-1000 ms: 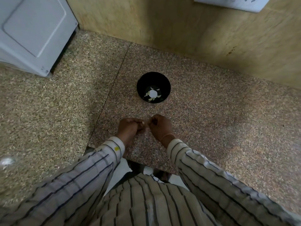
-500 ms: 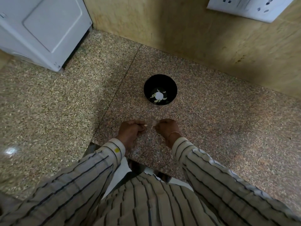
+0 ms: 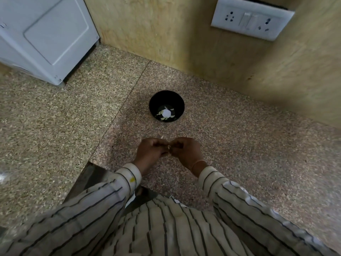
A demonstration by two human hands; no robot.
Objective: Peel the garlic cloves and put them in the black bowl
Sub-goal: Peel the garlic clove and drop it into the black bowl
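Note:
The black bowl (image 3: pixel 167 97) stands on the speckled granite counter (image 3: pixel 249 148), with several pale peeled garlic cloves (image 3: pixel 166 114) at its bottom. Just in front of it my left hand (image 3: pixel 151 153) and my right hand (image 3: pixel 186 151) meet, fingers curled, pinching a small garlic clove (image 3: pixel 168 147) between them. The clove is mostly hidden by my fingertips. A pale bit of skin (image 3: pixel 162 137) sticks up above my left fingers.
A white appliance (image 3: pixel 46 36) stands at the back left on the counter. A beige wall (image 3: pixel 184 34) rises close behind the bowl, with a white socket and switch plate (image 3: pixel 251 18) at the upper right. The counter's front edge runs near my sleeves.
My hands parted slightly half a second ago and have come back together around the clove. The camera has tilted up, showing more of the wall and the switch plate.

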